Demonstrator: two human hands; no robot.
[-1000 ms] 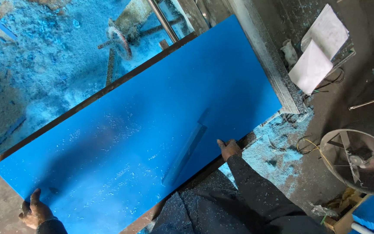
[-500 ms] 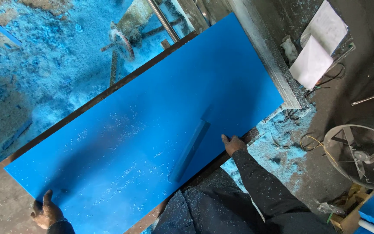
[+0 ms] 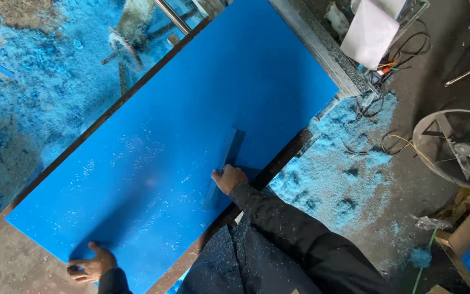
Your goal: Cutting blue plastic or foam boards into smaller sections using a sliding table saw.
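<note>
A large blue panel (image 3: 180,125) lies flat and slantwise on a brown work table (image 3: 6,267), dusted with pale shavings. A narrow blue strip (image 3: 225,155) lies on top of it near the front edge. My right hand (image 3: 228,178), in a dark sleeve, rests on the near end of that strip with its fingers curled over it. My left hand (image 3: 91,264) grips the panel's near left corner, fingers around the edge.
Blue shavings (image 3: 333,174) cover the floor on both sides of the table. A round wire-and-metal guard (image 3: 455,147) stands at the right, with cables (image 3: 387,73) and white sheets (image 3: 371,32) beyond it. A metal rail (image 3: 322,46) runs past the panel's far right corner.
My right hand has moved from the panel's front edge onto the strip. The left hand stays at the corner. The view has shifted, with the panel lying further right in it.
</note>
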